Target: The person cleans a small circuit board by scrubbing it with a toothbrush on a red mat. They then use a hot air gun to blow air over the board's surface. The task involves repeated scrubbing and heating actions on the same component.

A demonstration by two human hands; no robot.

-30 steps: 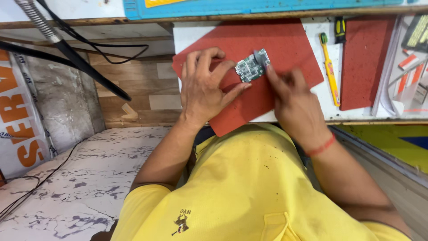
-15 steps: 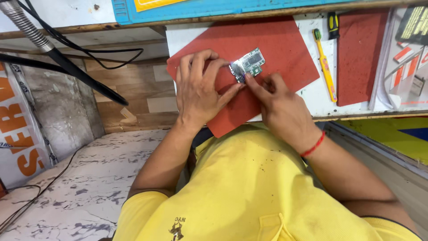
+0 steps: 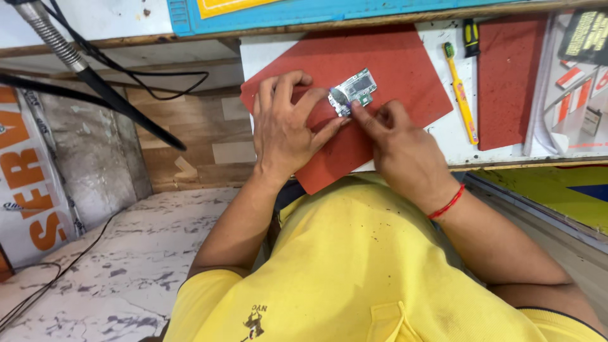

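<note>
A small green and silver circuit board (image 3: pixel 359 85) lies on a red mat (image 3: pixel 399 63) on the white bench. My left hand (image 3: pixel 285 130) rests flat on the mat, its index fingertip and thumb against the board's left end. My right hand (image 3: pixel 405 152) comes in from the near side, with its index finger and thumb pinched on the board's near left corner, where a small silvery part shows. Whether that hand also holds a tool is hidden by the fingers.
A yellow toothbrush (image 3: pixel 461 95) and a black and yellow screwdriver (image 3: pixel 468 30) lie right of the mat. Further right are a second red mat (image 3: pixel 510 76) and small boxes (image 3: pixel 592 120). A blue mat (image 3: pixel 316 9) runs along the back. A flexible metal arm (image 3: pixel 50 38) and black cables hang at left.
My right hand moved from the board's far right end to its near left corner. The board now lies slightly further from me. My left hand stayed in place.
</note>
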